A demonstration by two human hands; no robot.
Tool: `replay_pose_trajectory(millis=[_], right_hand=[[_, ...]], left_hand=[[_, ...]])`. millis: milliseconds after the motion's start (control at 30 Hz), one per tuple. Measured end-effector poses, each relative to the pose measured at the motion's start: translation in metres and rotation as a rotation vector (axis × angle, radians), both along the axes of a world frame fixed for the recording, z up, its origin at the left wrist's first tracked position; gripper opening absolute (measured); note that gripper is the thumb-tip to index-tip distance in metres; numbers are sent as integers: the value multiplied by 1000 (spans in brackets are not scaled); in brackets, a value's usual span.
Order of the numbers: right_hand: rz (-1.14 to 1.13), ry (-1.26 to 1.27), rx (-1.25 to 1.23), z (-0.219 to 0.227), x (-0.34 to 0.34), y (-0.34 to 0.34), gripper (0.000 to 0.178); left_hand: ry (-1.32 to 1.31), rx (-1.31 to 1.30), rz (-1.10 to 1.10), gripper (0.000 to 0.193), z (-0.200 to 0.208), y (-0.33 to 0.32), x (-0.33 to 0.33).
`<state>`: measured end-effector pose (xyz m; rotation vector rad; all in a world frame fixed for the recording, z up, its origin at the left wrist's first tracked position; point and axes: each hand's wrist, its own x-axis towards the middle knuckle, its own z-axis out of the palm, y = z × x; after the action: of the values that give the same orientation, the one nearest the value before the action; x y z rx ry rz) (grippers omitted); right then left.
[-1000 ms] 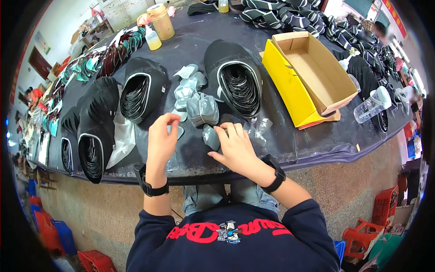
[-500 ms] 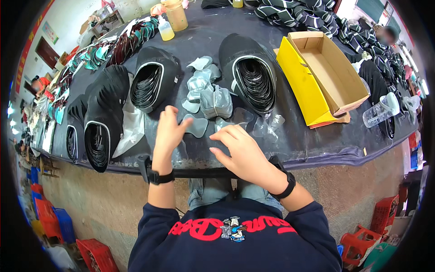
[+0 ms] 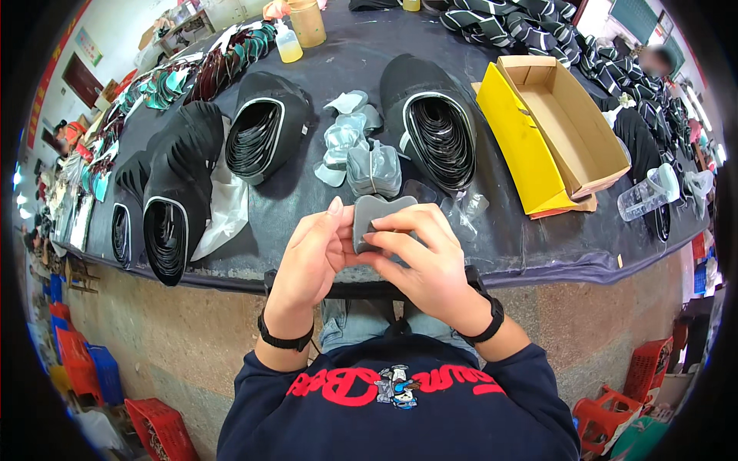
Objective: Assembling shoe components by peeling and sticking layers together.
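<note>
In front of me, both hands meet at a thin grey, translucent plastic piece [image 3: 372, 217] with a wavy upper edge. My left hand [image 3: 311, 257] supports its left side, thumb pointing up and fingers curled. From the right, my right hand [image 3: 427, 253] pinches the piece, with fingertips on its face. Just beyond stands a banded stack of clear shaped pieces [image 3: 373, 170], with loose clear pieces [image 3: 346, 138] behind it. Thin clear scraps [image 3: 467, 209] lie to the right of the hands.
Nested black fabric stacks with pale-edged openings flank the clear pieces: left [image 3: 261, 131], right [image 3: 434, 115], and far left [image 3: 181, 192]. A yellow-sided open cardboard box [image 3: 515, 146] stands right, near a clear plastic cup [image 3: 646, 198]. Behind is a bottle of yellow liquid [image 3: 288, 44].
My hands were apart and empty above the table; they have come together on a grey translucent piece. Loose pieces nearest me no longer show in their earlier spot.
</note>
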<state>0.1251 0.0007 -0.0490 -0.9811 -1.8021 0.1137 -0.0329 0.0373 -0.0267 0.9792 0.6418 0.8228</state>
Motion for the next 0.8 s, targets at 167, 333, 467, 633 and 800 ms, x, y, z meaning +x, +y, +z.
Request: replay_pose_trajectory(millis=[167, 333, 467, 633, 800], right_hand=[[-10, 9, 21, 2, 0, -2, 32], [53, 68, -57, 1, 8, -3, 23], [127, 280, -249, -1, 8, -5, 12], [241, 531, -480, -3, 19, -6, 11], [414, 908, -758, -6, 25, -8, 7]], left_hand=[[-77, -46, 30, 56, 0, -4, 4], [-76, -18, 12, 49, -1, -6, 3], [7, 42, 17, 35, 2, -10, 9], [130, 72, 10, 31, 4, -11, 13], [133, 185, -29, 30, 0, -11, 16]])
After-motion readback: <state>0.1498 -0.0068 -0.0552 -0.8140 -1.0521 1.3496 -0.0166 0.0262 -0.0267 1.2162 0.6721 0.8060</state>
